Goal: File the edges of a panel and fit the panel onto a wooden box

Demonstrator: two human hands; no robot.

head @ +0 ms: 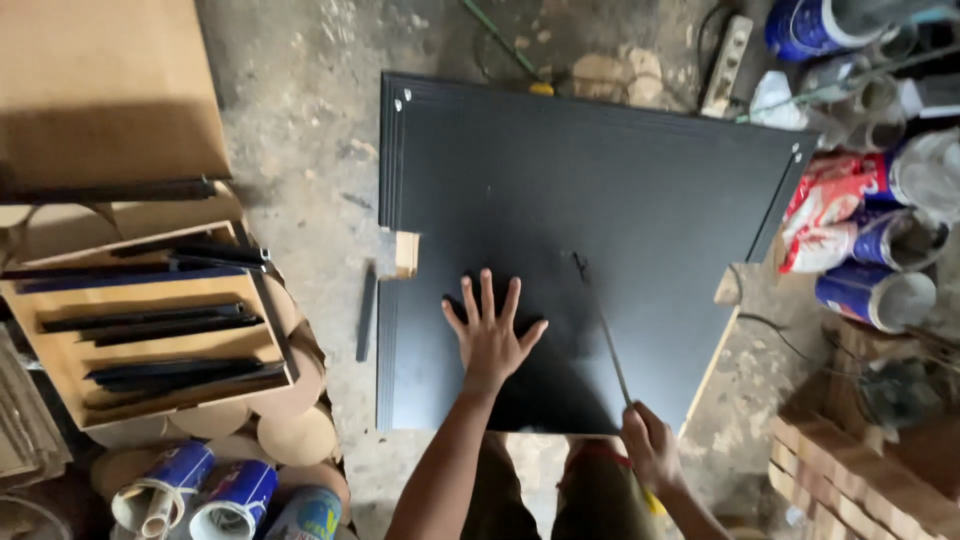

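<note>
At frame centre I see my left hand (489, 335), fingers spread flat, pressing the stacked black sheets (580, 220) on the floor. Lower right, my right hand (648, 447) grips a thin rod (605, 335) angled across the sheets.

The left hand (489, 333) is lying flat on the stacked sheets (580, 190). Right of it, the right hand (650, 447) is holding a thin rod (603, 330) slanting across them; a slotted rack (150, 330) is sitting far left.

Plain black sheet (600, 200); blue and white rolls (875, 295); grey floor (300, 150).
</note>
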